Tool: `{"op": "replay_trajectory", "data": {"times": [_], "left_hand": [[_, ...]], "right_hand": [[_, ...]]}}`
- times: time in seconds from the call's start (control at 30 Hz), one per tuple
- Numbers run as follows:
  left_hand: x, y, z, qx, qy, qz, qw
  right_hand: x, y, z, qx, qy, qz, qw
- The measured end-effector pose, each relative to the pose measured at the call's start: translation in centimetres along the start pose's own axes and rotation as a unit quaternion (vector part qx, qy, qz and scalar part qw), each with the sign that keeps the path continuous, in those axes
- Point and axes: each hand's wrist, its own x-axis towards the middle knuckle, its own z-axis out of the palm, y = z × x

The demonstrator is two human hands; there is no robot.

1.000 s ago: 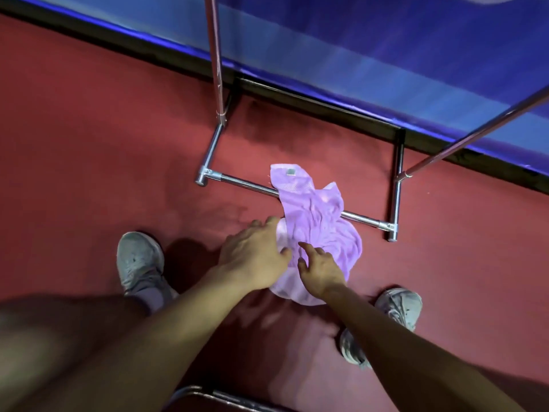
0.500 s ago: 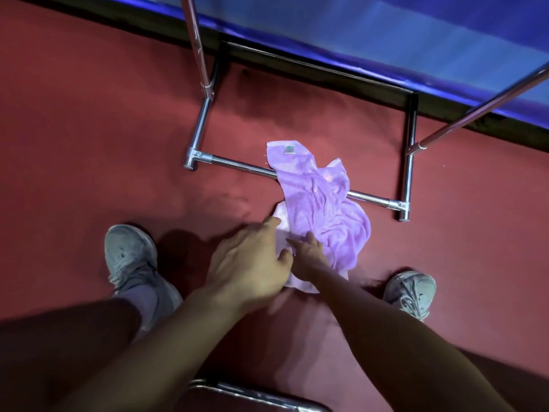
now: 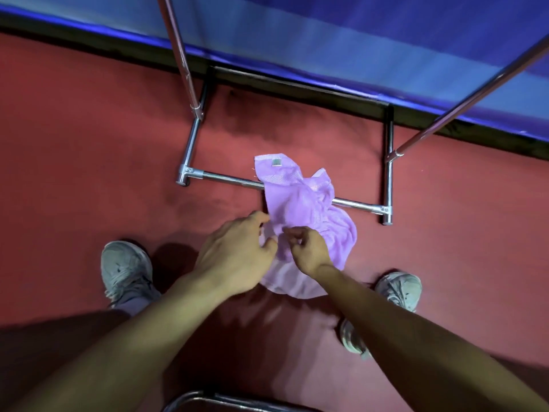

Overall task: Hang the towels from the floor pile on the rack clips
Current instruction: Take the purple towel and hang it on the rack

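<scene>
A crumpled purple towel (image 3: 300, 200) with a small grey tag lies on the red floor, draped over the rack's low front bar (image 3: 228, 179). A paler lilac towel (image 3: 286, 282) shows under it, nearer my feet. My left hand (image 3: 237, 251) grips the towel's left edge with curled fingers and thumb. Close beside it, my right hand (image 3: 310, 251) pinches a fold near the middle of the pile. The rack clips are out of view.
Two chrome uprights rise from the rack base, one on the left (image 3: 181, 60) and one on the right (image 3: 475, 96). Behind stands a blue wall (image 3: 356, 40). My shoes (image 3: 126, 269) (image 3: 398, 289) flank the pile. Another metal tube (image 3: 208, 398) curves at the bottom edge.
Both hands have closed in on the towel's near-left part, and their fingers have curled from reaching flat into gripping the cloth. The towel has bunched slightly.
</scene>
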Motion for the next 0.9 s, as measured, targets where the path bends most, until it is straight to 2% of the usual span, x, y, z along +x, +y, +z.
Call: {"op": "replay_trajectory", "data": {"times": [0.17,0.23,0.27,0.33,0.4,0.47,0.53,0.63,0.67,0.73,0.8,0.9], "left_hand": [[0.2,-0.1,-0.5,-0.009,0.014,-0.017,1.0],[0.5,0.2,-0.5,-0.078,0.0,-0.032,0.996],[0.6,0.4,-0.6,-0.154,-0.009,-0.038,0.987],[0.4,1.6,-1.1,-0.338,-0.018,-0.074,0.938],[0.0,2.7,-1.8,-0.452,-0.05,-0.125,0.882],[-0.2,3.5,-2.0,-0.501,-0.086,-0.157,0.846],[-0.4,4.1,-1.8,-0.541,-0.096,-0.154,0.821],[0.4,4.3,-1.0,-0.608,-0.008,-0.13,0.783],[0.8,3.9,-0.9,-0.59,0.039,-0.128,0.796],[1.7,3.1,-0.9,-0.474,0.125,-0.09,0.867],[2.0,2.4,-1.0,-0.368,0.168,-0.045,0.913],[1.2,2.7,-2.1,-0.34,0.192,0.014,0.921]], "right_hand": [[-3.1,-4.7,-5.3,0.12,0.05,-0.019,0.991],[-4.5,-6.6,-8.0,0.121,0.055,-0.062,0.989],[-5.2,-7.7,-9.5,0.125,0.054,-0.088,0.987],[-6.9,-9.8,-12.3,0.165,0.04,-0.133,0.977],[-8.9,-11.7,-14.4,0.2,0.035,-0.164,0.965],[-10.9,-13.0,-15.3,0.226,0.027,-0.192,0.955],[-12.4,-13.5,-14.7,0.248,0.0,-0.206,0.947],[-13.6,-13.0,-12.5,0.275,-0.042,-0.196,0.94],[-13.6,-12.8,-11.9,0.268,-0.047,-0.194,0.942],[-12.9,-12.5,-11.1,0.191,-0.044,-0.214,0.957],[-11.9,-12.2,-11.0,0.111,-0.081,-0.219,0.966],[-10.1,-11.8,-12.4,0.049,-0.146,-0.191,0.969]]}}
